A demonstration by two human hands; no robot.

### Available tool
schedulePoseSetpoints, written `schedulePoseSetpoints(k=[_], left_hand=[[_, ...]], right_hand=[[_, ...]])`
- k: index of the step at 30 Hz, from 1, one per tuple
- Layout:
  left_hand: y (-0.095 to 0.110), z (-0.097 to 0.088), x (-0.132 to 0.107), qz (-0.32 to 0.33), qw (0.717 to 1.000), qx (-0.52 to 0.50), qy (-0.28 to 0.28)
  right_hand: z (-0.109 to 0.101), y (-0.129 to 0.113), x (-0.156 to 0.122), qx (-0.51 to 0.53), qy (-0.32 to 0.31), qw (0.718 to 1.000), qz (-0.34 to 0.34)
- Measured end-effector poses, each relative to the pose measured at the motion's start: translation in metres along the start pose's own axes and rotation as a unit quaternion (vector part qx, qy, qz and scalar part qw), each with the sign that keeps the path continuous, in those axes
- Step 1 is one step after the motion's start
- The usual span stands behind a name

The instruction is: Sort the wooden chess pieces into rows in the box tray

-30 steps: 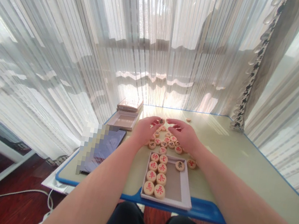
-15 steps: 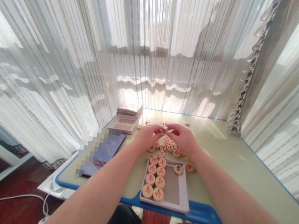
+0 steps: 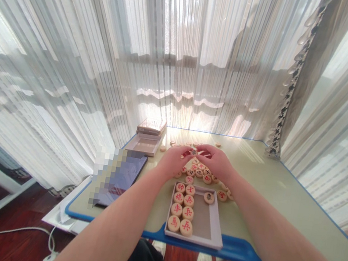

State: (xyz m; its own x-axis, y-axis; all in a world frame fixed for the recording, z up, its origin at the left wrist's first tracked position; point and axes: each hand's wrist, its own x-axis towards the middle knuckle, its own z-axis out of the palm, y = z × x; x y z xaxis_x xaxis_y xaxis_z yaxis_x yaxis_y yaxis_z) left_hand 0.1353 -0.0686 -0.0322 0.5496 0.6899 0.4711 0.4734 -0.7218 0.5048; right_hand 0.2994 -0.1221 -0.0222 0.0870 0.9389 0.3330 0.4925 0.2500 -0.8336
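Between the fingertips of my left hand (image 3: 173, 160) and my right hand (image 3: 217, 162) is a round wooden xiangqi piece (image 3: 194, 152) with a black character, raised over the table and pinched from both sides. Below and behind my hands lie several loose xiangqi pieces (image 3: 199, 173), some red-lettered, some black, partly hidden by my fingers. Nearer me stands a shallow white box (image 3: 217, 222). Two columns of red-lettered pieces (image 3: 187, 213) fill its left side. One black-lettered piece (image 3: 208, 198) lies at its upper right.
A tablet (image 3: 124, 180) lies on the table left of my left arm. Behind it are an open box lid (image 3: 143, 143) and a stacked box (image 3: 151, 126). The pale table (image 3: 282, 202) has a blue edge. Sheer curtains (image 3: 200, 54) hang beyond it.
The piece between my hands has turned slightly, and its black character faces me a little differently. The whole view has shifted slightly; the pieces in the box stay put.
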Motion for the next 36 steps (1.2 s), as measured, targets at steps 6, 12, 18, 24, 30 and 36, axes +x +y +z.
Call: schedulePoseSetpoints(k=[6,12,18,24,30,36], left_hand=[[0.006,-0.004,0.001,0.014,1.000,0.020,0.012],[0.014,-0.012,0.000,0.026,0.999,-0.009,0.017],[0.018,-0.014,0.004,0.028,0.997,-0.064,0.025],[0.022,-0.007,-0.001,0.047,0.995,-0.092,0.007],[0.036,-0.004,-0.004,0.047,0.985,-0.151,-0.065],[0.045,-0.005,-0.009,0.031,0.951,-0.269,-0.148]], right_hand=[[-0.004,0.001,0.000,-0.017,-0.015,0.999,-0.025],[-0.005,-0.005,-0.002,-0.034,-0.002,0.998,-0.045],[-0.015,-0.015,-0.003,-0.044,-0.006,0.998,-0.033],[-0.023,-0.026,-0.024,-0.076,0.003,0.997,-0.022],[-0.024,-0.024,-0.058,-0.095,0.076,0.993,-0.012],[-0.027,-0.031,-0.089,-0.090,0.086,0.992,-0.021]])
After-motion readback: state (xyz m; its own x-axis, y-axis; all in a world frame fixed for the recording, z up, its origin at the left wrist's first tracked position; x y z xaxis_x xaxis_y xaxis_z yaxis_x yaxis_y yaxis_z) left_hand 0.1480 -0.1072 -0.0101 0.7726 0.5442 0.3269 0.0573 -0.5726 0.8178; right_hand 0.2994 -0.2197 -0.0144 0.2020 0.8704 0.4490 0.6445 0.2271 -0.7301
